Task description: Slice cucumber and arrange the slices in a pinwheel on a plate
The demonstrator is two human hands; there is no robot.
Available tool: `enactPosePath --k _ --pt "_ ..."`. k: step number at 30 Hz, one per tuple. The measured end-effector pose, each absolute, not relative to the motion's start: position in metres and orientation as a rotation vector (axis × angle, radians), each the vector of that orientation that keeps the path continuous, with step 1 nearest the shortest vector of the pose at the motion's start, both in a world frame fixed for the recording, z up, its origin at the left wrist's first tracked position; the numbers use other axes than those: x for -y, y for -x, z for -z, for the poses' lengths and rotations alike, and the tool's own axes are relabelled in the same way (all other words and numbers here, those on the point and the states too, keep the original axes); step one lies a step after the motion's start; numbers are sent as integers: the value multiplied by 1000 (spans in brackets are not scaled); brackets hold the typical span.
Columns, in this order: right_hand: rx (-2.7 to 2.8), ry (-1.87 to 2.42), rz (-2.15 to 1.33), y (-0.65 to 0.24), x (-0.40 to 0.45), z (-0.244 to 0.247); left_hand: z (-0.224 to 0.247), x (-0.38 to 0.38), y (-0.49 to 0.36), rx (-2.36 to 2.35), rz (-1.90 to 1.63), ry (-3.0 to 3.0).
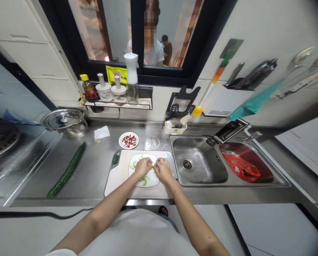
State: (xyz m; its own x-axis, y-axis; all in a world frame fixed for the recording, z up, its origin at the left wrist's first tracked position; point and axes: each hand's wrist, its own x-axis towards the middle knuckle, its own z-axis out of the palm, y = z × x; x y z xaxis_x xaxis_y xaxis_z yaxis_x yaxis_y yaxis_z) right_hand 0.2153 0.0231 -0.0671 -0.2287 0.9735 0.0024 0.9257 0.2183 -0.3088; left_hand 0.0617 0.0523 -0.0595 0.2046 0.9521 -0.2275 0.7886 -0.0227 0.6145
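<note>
Cucumber slices point(145, 181), green-edged and pale inside: spread in small clumps on white plate point(154, 180), left side, top edge and bottom. Plate set flat on pale cutting board point(115, 183), near board's middle. Left hand point(143, 167) over plate's middle, fingers bent and drawn together. Right hand point(162, 168) at plate's right edge, fingers curled inward, partly over rim. Just beside each other at fingertips, with a bit of green around there. Fingertips small and partly hidden, so can't tell if either hand is gripping a slice or only touching one.

At board's upper left corner: short cucumber piece point(115, 159), dark green, by handle slot. Behind board: small round dish point(129, 140) with chopped red pieces point(128, 139). Farther left, on steel counter point(94, 170): whole cucumber point(67, 173), lying diagonally; white paper point(102, 132) with single green slice point(98, 141) just in front; lidded steel pot point(68, 122) near the wall.

Right of board: double sink, left basin point(204, 167) bare steel with drain, right basin holding red plastic bag point(241, 169). Behind, on wall shelf point(116, 104): yellow-capped bottle point(89, 88), two white-lidded jars point(104, 91), white-topped spray bottle point(132, 76).
</note>
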Motion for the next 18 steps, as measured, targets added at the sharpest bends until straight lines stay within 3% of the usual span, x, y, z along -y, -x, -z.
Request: enactPosePath --k 18 --pt "2296 1883 -359 -211 -26 66 57 -50 -67 -1659 -261 -1970"
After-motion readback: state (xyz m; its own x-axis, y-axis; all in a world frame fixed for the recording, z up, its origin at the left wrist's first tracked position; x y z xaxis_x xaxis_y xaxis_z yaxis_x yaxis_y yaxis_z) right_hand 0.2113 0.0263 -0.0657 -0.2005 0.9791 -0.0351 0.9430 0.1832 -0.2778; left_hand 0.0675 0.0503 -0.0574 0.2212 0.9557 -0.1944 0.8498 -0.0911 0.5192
